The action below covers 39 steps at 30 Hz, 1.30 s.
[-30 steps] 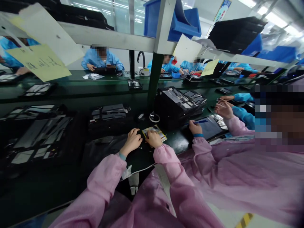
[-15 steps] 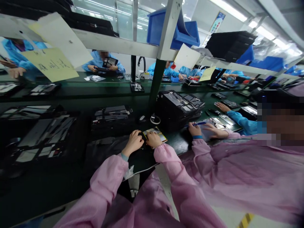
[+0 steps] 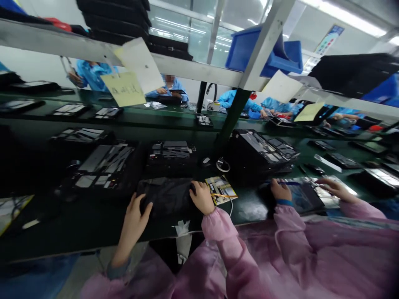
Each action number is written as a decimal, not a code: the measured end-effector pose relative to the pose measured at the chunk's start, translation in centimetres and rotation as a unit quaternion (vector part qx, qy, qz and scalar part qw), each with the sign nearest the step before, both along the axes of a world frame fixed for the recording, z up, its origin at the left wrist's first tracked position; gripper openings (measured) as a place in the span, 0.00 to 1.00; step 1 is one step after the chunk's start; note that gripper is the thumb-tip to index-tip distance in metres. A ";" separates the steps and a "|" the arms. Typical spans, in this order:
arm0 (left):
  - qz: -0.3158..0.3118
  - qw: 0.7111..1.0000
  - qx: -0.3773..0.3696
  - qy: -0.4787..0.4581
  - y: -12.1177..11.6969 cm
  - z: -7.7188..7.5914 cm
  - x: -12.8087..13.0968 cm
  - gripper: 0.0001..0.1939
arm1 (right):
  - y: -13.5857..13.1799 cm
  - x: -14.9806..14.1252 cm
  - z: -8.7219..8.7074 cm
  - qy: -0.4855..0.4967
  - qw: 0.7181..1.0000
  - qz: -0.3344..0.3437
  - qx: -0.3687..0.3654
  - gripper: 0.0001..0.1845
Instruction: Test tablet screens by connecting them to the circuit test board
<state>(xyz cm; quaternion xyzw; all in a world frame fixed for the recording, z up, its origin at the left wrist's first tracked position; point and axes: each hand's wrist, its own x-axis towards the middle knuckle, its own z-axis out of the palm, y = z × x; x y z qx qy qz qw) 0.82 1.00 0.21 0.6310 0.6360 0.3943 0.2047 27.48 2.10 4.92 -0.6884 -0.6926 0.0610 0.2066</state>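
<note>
Left grip (image 3: 134, 224) and right grip (image 3: 202, 197) at the two ends of a soft black pouch (image 3: 165, 197), the pouch lying flat on the green counter (image 3: 246, 212), near the front edge. Step in hand, as far as can be judged: handling of this pouch, not of the small printed card (image 3: 220, 190) with a yellow strip, which lies just beside the pouch on its right side. Left grip open, with fingers spread and standing against the left end. Right grip bent over the right end, with fingers pressing on top; whether closed on the pouch or only resting, impossible to tell. For any lifting of the pouch, a firm closing of both grips probably necessary first. Compared with the earlier frame: hands no more close together at the card, left grip now far out at the pouch's left end, more of the pouch in sight, and the whole view turned a little to the left. To the right, a co-worker's hand (image 3: 280, 190) with a blue pen (image 3: 288, 183) over a dark tablet (image 3: 304, 197), and stacked black trays (image 3: 262, 155) behind
</note>
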 end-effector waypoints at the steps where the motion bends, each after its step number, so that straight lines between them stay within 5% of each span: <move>1: 0.014 0.999 -0.016 -0.025 -0.2 -0.1 0.0 0.21 | 0.0 -0.4 -0.1 0.013 1.000 -0.003 0.009 0.17; 8: 0.046 0.972 -0.027 -0.229 0.0 -0.3 0.3 0.21 | 0.7 -0.6 0.8 0.017 0.998 -0.049 0.040 0.21; 11: 0.044 0.944 -0.017 -0.326 -0.7 0.9 0.3 0.23 | 1.3 -0.6 0.7 -0.029 0.996 -0.080 -0.014 0.18; 15: 0.018 0.914 -0.021 -0.404 -2.3 3.5 0.2 0.29 | 1.2 -0.1 1.5 0.026 0.996 -0.082 0.031 0.19; 19: 0.038 0.943 -0.002 -0.332 -3.7 6.4 -1.0 0.23 | -0.9 1.2 5.4 0.172 0.979 -0.010 0.108 0.10; 23: -0.027 0.969 0.152 -0.193 -3.4 7.8 -2.6 0.07 | -2.7 2.6 7.9 0.203 0.955 0.095 0.193 0.09; 26: -0.087 0.971 0.203 -0.093 -1.9 5.7 -3.0 0.11 | -2.7 3.8 5.2 0.154 0.961 0.113 0.201 0.22; 32: -0.136 0.985 0.107 0.024 -0.4 -1.2 -2.1 0.17 | -2.8 5.7 -2.7 0.010 0.986 0.139 0.087 0.38; 39: -0.148 0.987 0.050 0.022 -1.8 -1.2 -1.7 0.18 | -2.1 5.2 -2.4 0.010 0.989 0.144 0.032 0.41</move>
